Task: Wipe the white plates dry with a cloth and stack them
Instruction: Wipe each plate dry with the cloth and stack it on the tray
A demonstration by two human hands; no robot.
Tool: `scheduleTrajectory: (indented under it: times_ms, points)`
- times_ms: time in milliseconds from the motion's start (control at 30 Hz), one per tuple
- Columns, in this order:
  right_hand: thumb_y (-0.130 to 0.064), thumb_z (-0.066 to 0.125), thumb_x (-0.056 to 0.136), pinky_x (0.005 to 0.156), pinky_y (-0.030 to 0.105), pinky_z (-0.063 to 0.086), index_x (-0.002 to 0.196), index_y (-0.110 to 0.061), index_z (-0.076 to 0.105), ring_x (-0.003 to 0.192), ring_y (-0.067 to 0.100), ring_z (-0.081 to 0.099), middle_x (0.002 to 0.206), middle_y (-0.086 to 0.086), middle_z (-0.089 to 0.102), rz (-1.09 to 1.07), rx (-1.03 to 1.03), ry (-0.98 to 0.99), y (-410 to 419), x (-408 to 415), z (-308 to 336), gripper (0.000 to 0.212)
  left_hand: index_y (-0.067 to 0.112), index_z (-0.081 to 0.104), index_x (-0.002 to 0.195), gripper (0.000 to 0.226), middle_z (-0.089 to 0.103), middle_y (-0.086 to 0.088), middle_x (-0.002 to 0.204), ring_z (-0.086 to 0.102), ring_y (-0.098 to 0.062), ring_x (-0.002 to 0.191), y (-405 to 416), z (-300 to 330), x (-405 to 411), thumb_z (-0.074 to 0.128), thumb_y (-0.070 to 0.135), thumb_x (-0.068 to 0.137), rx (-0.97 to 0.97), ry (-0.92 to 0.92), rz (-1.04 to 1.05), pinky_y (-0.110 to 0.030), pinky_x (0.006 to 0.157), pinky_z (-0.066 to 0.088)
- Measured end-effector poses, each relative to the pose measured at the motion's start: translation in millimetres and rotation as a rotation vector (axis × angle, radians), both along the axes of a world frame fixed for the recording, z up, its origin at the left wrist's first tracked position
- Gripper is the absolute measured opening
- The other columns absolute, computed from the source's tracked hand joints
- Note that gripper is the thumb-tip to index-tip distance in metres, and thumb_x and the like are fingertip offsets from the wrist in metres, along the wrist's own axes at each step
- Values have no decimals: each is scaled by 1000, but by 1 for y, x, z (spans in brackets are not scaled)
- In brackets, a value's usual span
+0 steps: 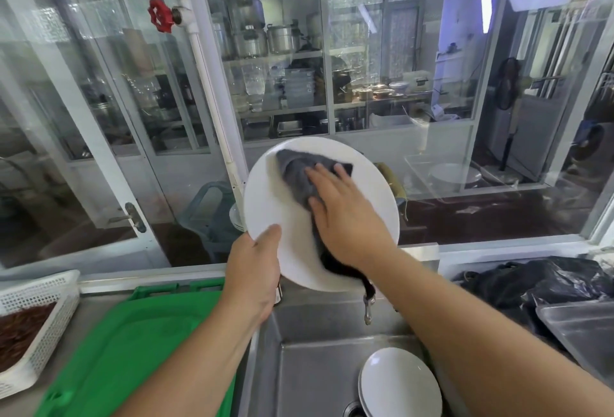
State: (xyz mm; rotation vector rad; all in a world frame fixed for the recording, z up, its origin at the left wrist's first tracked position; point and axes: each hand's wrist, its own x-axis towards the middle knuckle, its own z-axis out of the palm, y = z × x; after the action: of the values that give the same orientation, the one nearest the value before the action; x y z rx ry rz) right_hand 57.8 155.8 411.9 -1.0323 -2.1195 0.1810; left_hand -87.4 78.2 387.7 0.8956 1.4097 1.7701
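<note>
Wiping a raised plate over the sink

Pressing flat, the right hand fingers lie straight on a grey cloth against a white plate. The left hand grips the plate's lower rim, thumb in front. Below the fingers, more plates sit stacked in the sink.
</note>
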Motion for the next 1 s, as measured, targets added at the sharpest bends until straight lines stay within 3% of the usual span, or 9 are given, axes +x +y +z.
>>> scheduleTrajectory:
  times_ms: [133,233,467,567,700,833,1000]
  points:
    - [-29,39,112,129,42,12,162,-16,35,161,30,12,171,4,29,-191,-44,-24,27,31,12,51,46,84,79,26,83,11,92,77,-4,85,-1,6,-8,62,31,80,52,-24,12,-32,81,55]
    - [-32,40,112,128,39,11,162,-18,36,161,27,10,172,3,28,-193,-121,56,8,34,-5,52,48,83,78,27,82,16,92,76,1,84,1,10,-18,61,32,83,69,0,7,-28,78,52]
    - [-34,45,111,130,33,15,162,-22,36,161,14,10,171,-8,28,63,-135,99,-44,2,-36,53,38,77,72,20,76,5,78,67,-22,80,4,-10,-11,62,51,71,22,100,26,-44,80,56]
    - [-28,46,112,129,26,11,161,-23,38,160,11,9,169,-9,32,195,-50,70,-42,-6,-21,50,33,81,94,28,82,-5,95,74,-24,93,3,-16,-6,63,45,77,26,126,-39,-61,91,59]
    - [-23,47,111,129,33,14,161,-23,39,161,21,14,168,-1,36,229,51,-15,-24,-12,9,50,37,79,116,35,82,4,113,75,-22,112,3,-14,-1,65,47,86,69,172,-108,-55,102,56]
    - [-19,49,110,128,37,21,159,-20,44,159,25,21,166,1,40,170,116,-17,-11,-15,30,49,37,80,111,38,83,1,107,77,-25,106,2,-15,3,65,49,79,71,162,-107,-60,100,58]
    - [-17,49,109,125,43,31,156,-16,48,158,28,27,163,2,45,58,124,47,2,-14,43,48,40,82,102,35,83,3,99,78,-20,95,2,-16,3,63,49,75,69,133,-84,-56,92,61]
